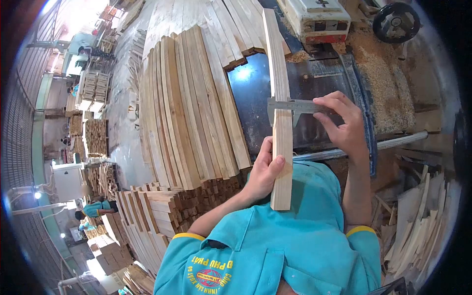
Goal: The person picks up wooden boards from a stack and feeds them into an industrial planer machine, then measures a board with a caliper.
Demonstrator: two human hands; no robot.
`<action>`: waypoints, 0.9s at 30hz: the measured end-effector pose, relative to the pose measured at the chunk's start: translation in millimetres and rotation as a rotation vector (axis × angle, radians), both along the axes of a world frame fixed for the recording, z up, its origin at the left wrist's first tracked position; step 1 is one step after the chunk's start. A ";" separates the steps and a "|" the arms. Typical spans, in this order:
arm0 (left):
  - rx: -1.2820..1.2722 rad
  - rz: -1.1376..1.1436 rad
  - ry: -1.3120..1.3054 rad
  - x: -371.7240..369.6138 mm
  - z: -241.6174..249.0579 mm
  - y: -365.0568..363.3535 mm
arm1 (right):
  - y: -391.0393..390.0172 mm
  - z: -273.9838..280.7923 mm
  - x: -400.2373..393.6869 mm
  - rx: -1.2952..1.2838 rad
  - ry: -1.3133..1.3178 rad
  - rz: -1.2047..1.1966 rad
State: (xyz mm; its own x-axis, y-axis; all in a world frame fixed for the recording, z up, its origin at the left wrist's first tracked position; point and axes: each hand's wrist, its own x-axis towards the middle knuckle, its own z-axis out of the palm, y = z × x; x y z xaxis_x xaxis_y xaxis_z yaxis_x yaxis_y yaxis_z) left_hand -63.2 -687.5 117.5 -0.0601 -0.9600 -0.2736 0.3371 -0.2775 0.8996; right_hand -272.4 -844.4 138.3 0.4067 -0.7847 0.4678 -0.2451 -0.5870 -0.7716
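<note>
Stacked boards (191,108) fill our workshop bench beside a sawdust-strewn machine (319,17). Our left hand (265,169) grips 1 upright wooden slat (281,137), fingers wrapped around it; our right hand (344,123) pinches a caliper (292,105), apparently clamped across it.

- Left side blocked: tall stack of wood slats (189,108) close beside the left hand (265,172), w/ a lower pile of slat ends (162,206) under it.
- Dark machine table (255,93) betw. stack and held slat (281,113): bare strip, open to pass.
- Caliper (295,105) crosses the slat, right hand (344,123) on it.
- Right: metal bar (393,143), sawdust (388,83), offcut heap (418,221) crowd that side.
- Far end: machine housing (317,19) and handwheel (396,22).
</note>
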 end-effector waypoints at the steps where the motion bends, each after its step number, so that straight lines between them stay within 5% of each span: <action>1: 0.002 -0.004 0.009 0.1 0.2 0.8 | 1.3 0.0 0.8 0.012 0.006 -0.010; 27: 0.046 -0.028 0.014 -3.6 15.3 -6.4 | -4.6 -15.7 4.8 -0.158 -0.021 -0.059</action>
